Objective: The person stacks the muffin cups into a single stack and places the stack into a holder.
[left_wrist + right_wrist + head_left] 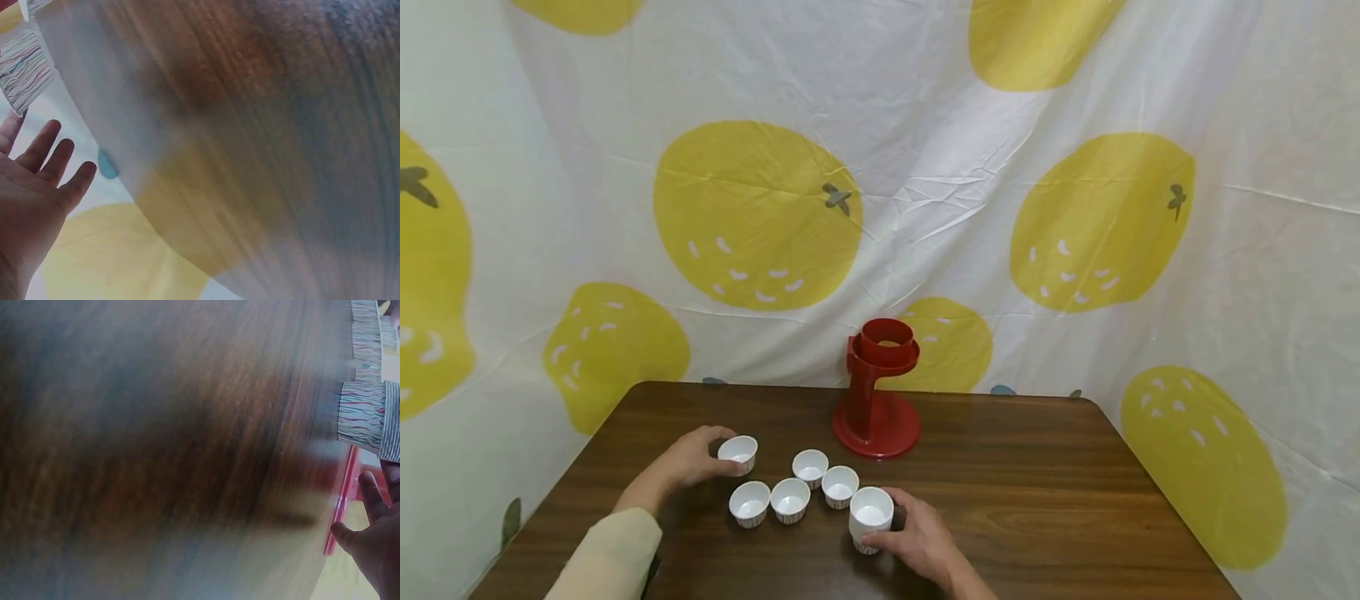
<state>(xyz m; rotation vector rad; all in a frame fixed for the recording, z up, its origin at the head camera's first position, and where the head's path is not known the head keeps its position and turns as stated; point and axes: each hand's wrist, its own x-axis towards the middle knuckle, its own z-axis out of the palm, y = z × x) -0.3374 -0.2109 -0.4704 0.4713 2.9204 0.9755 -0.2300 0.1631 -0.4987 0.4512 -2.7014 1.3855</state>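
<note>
Between thumb and forefinger, my left hand (692,456) pinches a small white paper baking cup (737,450) at the left of the group. In the left wrist view that cup (26,72) shows wavy coloured lines on its side, and the hand's (37,194) other fingers are spread. My right hand (921,533) grips a short stack of the same baking cups (871,512) at the group's right end; its lowest cup (361,415) shows striped in the right wrist view. More baking cups stand between the hands, including one at front left (749,503) and one near the middle (810,467).
A red stand (876,417) with a round base and a ring-shaped holder on top stands behind the cups, near the back edge of the brown wooden table (1037,483). A white cloth printed with yellow lemons (925,225) hangs behind the table.
</note>
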